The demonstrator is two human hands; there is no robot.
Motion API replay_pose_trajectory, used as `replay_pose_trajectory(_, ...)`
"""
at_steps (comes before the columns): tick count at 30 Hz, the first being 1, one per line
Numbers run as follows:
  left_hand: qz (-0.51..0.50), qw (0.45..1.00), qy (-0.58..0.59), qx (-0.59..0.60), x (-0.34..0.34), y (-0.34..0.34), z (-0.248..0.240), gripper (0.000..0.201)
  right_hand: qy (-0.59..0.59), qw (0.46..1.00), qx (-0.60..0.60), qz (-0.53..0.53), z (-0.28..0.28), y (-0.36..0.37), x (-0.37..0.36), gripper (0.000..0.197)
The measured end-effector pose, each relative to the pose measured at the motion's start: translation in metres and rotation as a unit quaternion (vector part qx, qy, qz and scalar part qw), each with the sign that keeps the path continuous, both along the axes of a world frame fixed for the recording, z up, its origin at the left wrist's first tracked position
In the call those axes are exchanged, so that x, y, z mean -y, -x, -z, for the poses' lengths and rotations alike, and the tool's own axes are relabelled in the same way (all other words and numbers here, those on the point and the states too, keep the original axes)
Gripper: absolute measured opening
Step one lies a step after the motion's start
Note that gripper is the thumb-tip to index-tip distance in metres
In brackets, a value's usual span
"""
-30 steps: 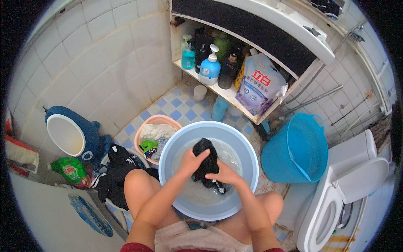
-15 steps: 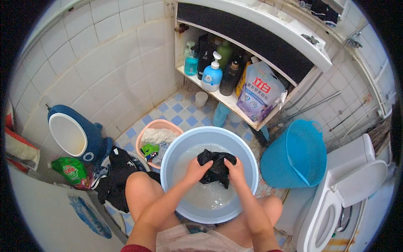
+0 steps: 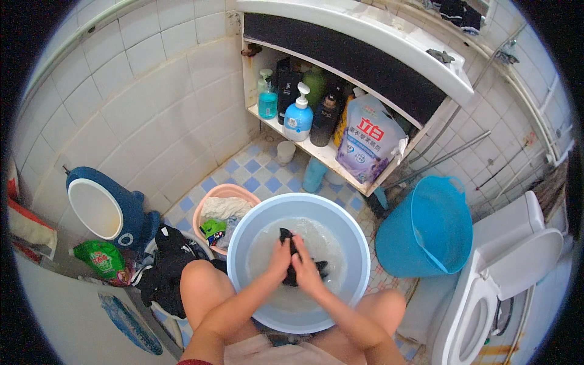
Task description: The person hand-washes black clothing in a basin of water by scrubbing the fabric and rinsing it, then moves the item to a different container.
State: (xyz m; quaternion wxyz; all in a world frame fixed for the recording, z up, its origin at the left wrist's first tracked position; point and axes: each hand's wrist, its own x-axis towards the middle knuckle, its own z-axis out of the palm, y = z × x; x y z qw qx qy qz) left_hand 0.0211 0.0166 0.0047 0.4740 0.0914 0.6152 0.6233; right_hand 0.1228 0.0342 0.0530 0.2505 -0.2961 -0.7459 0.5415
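**Black cloth [image 3: 285, 234], likely limp and slippery**

The left hand [image 3: 280, 258] and right hand [image 3: 305, 269] pinch it between them, in the basin [image 3: 359, 261] of cloudy water [image 3: 324, 240]. Soaked, it probably feels heavier than dry; bunched folds should give the surest hold.

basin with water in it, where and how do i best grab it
Probably hold the basin by its rim, left and right, from above: both spots show uncovered, the rim is round, and the water inside might slop under a one-sided lift.
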Motion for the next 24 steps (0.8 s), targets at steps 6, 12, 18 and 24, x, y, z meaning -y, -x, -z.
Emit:
replay_pose_trajectory(6, 0.116, 0.992, 0.017, -0.053, 0.019, -0.029, -0.035, 0.04, 0.06, 0.991, 0.001, 0.123, 0.002, -0.004, -0.026, 0.042)
replay_pose_trajectory(12, -0.008, 0.999, -0.043, -0.012, 0.002, -0.005, -0.008, 0.039, -0.082, 0.996, -0.02, 0.031, 0.006, 0.003, 0.016, 0.047)
replay_pose_trajectory(18, 0.134, 0.989, -0.006, -0.07, 0.021, -0.032, -0.019, 0.05, 0.101, 0.988, 0.008, 0.114, 0.009, -0.007, -0.024, 0.044)
replay_pose_trajectory(24, 0.039, 0.996, 0.009, 0.081, 0.005, -0.004, -0.008, 0.046, -0.031, 0.999, -0.019, 0.016, 0.007, -0.001, 0.017, 0.046)
